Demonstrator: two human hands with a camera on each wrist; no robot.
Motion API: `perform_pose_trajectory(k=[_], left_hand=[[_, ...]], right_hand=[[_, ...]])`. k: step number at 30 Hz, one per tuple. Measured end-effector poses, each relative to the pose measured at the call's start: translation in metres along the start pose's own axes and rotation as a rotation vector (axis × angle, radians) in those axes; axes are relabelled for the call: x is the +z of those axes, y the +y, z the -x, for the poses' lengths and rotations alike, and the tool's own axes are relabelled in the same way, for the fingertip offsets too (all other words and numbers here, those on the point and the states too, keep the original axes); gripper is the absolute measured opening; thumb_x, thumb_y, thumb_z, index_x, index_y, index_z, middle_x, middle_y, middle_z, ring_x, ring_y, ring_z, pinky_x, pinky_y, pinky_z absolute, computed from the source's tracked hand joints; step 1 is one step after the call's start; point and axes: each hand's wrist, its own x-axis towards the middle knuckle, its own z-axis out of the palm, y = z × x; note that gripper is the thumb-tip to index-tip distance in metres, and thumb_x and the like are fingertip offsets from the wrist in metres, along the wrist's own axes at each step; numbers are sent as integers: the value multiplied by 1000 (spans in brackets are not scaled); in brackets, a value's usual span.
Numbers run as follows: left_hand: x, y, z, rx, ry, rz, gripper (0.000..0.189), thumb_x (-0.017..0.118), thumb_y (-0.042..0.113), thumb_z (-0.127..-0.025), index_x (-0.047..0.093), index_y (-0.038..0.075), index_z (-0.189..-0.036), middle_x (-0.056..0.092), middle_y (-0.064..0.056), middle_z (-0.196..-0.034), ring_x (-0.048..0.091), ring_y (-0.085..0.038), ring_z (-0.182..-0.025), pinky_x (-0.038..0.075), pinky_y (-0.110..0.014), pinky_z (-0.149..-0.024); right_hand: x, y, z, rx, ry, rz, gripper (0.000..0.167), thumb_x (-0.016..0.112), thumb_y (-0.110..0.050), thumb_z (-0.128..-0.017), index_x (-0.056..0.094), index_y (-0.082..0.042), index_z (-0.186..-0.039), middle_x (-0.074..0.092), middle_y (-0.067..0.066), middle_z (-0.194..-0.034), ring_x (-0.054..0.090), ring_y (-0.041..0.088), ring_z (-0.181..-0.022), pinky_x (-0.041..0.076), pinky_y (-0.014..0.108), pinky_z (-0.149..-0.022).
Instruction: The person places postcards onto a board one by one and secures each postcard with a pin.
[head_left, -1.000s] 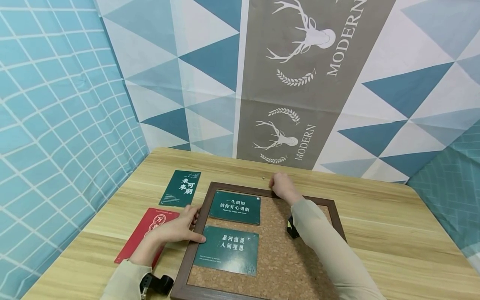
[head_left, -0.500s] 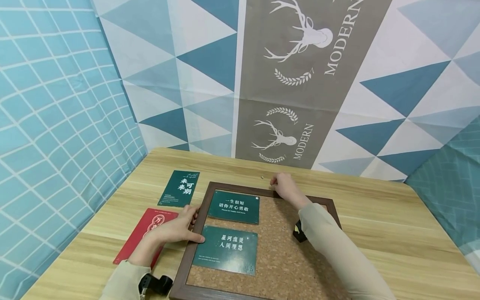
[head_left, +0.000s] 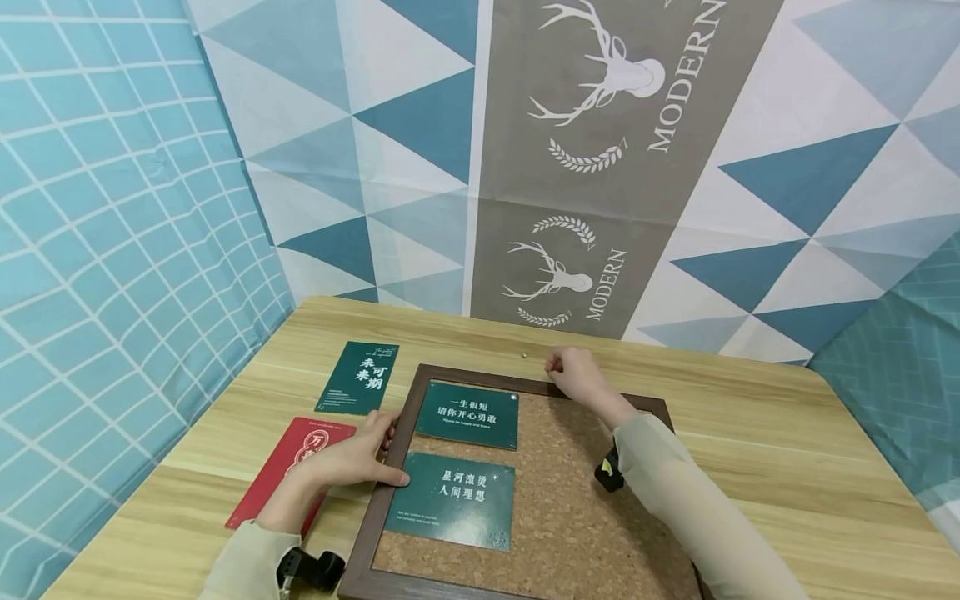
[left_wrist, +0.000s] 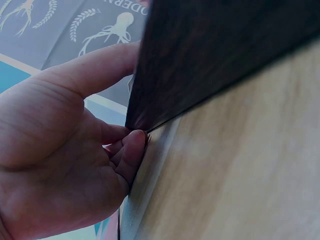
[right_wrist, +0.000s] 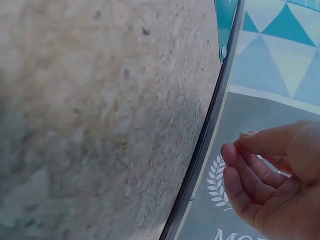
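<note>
A brown-framed cork board [head_left: 573, 500] lies on the table. Two green cards, one upper [head_left: 468, 415] and one lower [head_left: 452, 500], lie on its left half; a small round tack [head_left: 513, 397] marks the upper card's corner. My left hand [head_left: 352, 454] grips the board's left side, thumb over the frame and fingers curled against its outer edge. Just beyond the top frame, my right hand [head_left: 581, 375] has thumb and forefinger together. A tiny shiny thumbtack [right_wrist: 242, 134] appears between those fingertips in the right wrist view, mostly hidden.
Left of the board lie a green card [head_left: 358, 377] and a red card [head_left: 281, 471], the latter partly under my left forearm. Another small shiny tack [head_left: 524, 356] sits on the wooden table [head_left: 787, 467] behind the board. Patterned cloth [head_left: 555, 167] hangs along the table's back.
My right hand has shifted slightly to the right along the far side of the top frame. The left hand and the cards keep their places.
</note>
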Motion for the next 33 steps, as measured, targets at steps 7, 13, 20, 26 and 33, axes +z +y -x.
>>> perform_pose_trajectory(k=[7, 13, 20, 26, 33], left_hand=[[-1, -2, -1, 15, -3, 14, 100, 79, 31, -67, 19, 1, -142, 34, -11, -113, 37, -24, -102, 40, -36, -79], [0, -3, -1, 16, -7, 10, 101, 79, 31, -67, 18, 1, -142, 33, -11, -113, 36, -24, -102, 39, -36, -79], [0, -3, -2, 13, -4, 0, 101, 79, 32, -67, 18, 1, -142, 33, -11, -114, 36, -24, -103, 39, -36, -80], [1, -2, -2, 12, -1, -9, 101, 79, 33, -67, 19, 1, -142, 34, -11, -113, 37, -24, -103, 39, -36, -80], [0, -1, -1, 5, 1, 5, 102, 79, 32, -66, 19, 1, -142, 34, -11, -115, 37, -24, -104, 40, -36, -81]], right_hand=[[-2, 1, 12, -54, 16, 1, 4, 58, -5, -86, 62, -5, -85, 63, 5, -80, 58, 18, -75, 46, 34, -65], [-2, 1, 24, -60, 3, -22, 6, 58, -7, -87, 64, -8, -86, 63, 2, -80, 57, 15, -73, 46, 33, -65], [-1, -3, 36, -49, -15, -51, 7, 58, -8, -87, 64, -9, -85, 61, 0, -76, 53, 10, -66, 43, 28, -60], [-2, -2, 44, -52, -27, -70, 6, 57, -9, -88, 63, -9, -85, 61, -1, -75, 52, 9, -65, 42, 27, -59], [-4, -6, 55, -73, -23, -101, 5, 57, -7, -87, 62, -8, -86, 60, -1, -77, 52, 9, -67, 43, 27, -60]])
